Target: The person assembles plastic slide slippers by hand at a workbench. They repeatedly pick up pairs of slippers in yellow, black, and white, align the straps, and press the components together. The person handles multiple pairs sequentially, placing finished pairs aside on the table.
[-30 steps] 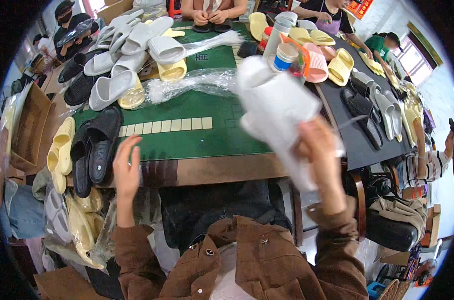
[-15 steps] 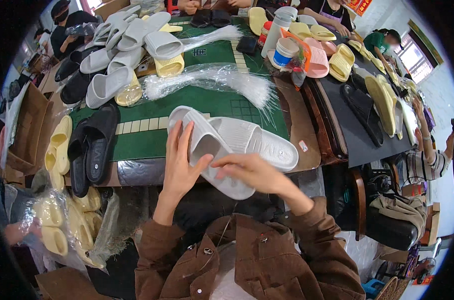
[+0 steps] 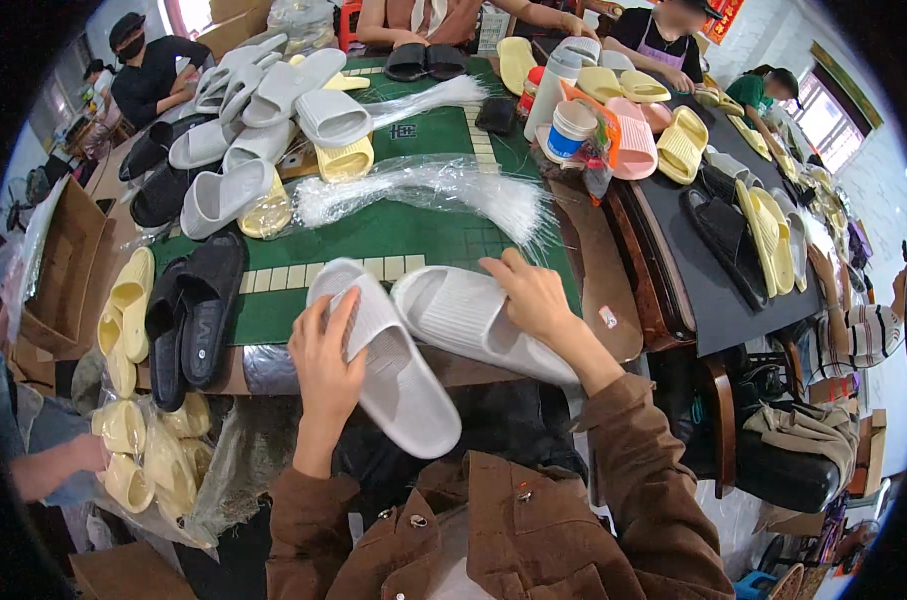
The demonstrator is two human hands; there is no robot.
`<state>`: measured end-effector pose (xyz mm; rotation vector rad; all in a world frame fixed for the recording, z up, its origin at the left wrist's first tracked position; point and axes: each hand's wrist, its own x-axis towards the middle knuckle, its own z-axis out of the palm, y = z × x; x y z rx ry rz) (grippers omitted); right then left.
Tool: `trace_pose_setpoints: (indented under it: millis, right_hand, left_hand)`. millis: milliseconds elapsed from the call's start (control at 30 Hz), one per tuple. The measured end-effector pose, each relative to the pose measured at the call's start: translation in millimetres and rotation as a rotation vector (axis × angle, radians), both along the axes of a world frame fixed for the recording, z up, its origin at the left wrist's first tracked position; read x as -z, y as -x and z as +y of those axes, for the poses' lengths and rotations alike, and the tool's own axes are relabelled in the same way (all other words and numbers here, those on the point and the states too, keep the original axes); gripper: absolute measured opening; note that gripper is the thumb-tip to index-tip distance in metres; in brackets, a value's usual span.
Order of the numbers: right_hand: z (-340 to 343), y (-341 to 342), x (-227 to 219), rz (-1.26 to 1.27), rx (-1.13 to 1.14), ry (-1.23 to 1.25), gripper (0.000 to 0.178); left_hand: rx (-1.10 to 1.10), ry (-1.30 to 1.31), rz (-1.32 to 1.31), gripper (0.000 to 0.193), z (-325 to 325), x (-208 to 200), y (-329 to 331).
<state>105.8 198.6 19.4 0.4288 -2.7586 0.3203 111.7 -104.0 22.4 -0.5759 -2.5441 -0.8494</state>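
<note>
Two light grey slide sandals lie side by side at the near edge of the green table mat (image 3: 393, 230). My left hand (image 3: 325, 345) rests flat on the left grey slide (image 3: 398, 385), fingers spread over its strap. The right grey slide (image 3: 473, 320) is gripped by my right hand (image 3: 533, 295) at its far edge. Both slides hang partly over the table's front edge, above my lap. My brown jacket sleeves come up from the bottom of the view.
A bundle of clear plastic bags (image 3: 423, 185) lies on the mat behind the slides. Black slides (image 3: 198, 310) sit at the left, grey and yellow slides (image 3: 263, 130) are piled at the far left. Pink and yellow slides (image 3: 663, 135) and a white tub (image 3: 570, 128) stand right. Other people work around the table.
A second ago my right hand held the grey slides up in the air. They have come down to the table edge and are spread side by side, one under each hand.
</note>
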Motion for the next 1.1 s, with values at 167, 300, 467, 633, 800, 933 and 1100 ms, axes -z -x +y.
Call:
trace_pose_setpoints:
  millis: [167,300,467,633,800,933,1100]
  right_hand:
    - [-22.5,-6.4,7.8,-0.05,0.084,0.085,0.055]
    - [-25.6,3.3,9.8,0.07,0.131,0.11,0.05]
    - [1.6,-0.3,-6.4,-0.101,-0.002,0.373,0.057]
    - [60.7,-13.3,-13.3,-0.274,0.192,0.699,0.04]
    - [65.8,-3.4,-11.5,-0.101,0.138,0.317,0.028]
    - [47.0,21.1,-26.1,0.117,0.051,0.533,0.029]
    - [-17.7,34.6,-84.5,-0.203,-0.191,1.058,0.023]
  left_hand:
    - [-0.045,0.048,-0.06,0.064,-17.1,13.6,5.7]
    - [0.066,-0.011,-0.087,0.064,8.2,17.4,22.9]
    - [0.072,0.006,0.024,0.058,46.6,19.6,45.7]
    - [0.09,-0.017,0.033,0.056,70.3,34.4,47.8]
    - [0.181,-0.011,0.021,0.057,68.7,29.9,46.3]
    - [0.252,-0.028,-0.036,0.061,63.5,27.2,47.6]
    - [0.216,0.072,-0.142,0.067,65.2,11.7,38.4]
